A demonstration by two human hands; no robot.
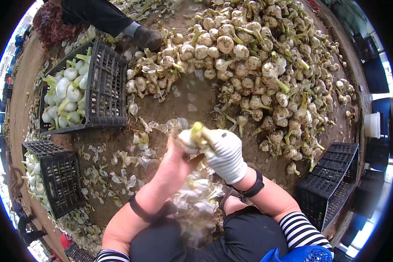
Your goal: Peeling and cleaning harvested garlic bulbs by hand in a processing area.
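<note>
My bare left hand (177,157) holds a garlic bulb (187,142) in front of my knees. A cut green stem end shows at the bulb's top. My right hand (227,154), in a white knitted glove with grey stripes, is closed at the bulb's stem side, with what looks like loose skin at its fingers. Blur hides the exact grip. Below the hands, white garlic skins (199,193) lie heaped between my feet. Ahead and to the right spreads a large pile of soil-stained garlic bulbs (249,62) with short stems.
A black plastic crate (106,85) of cleaned white garlic stands at left, tilted in view. Another filled crate (60,183) is nearer. An upturned black crate (327,180) lies right. Another person's shoe (147,37) rests by the pile. A white bucket (372,125) stands far right.
</note>
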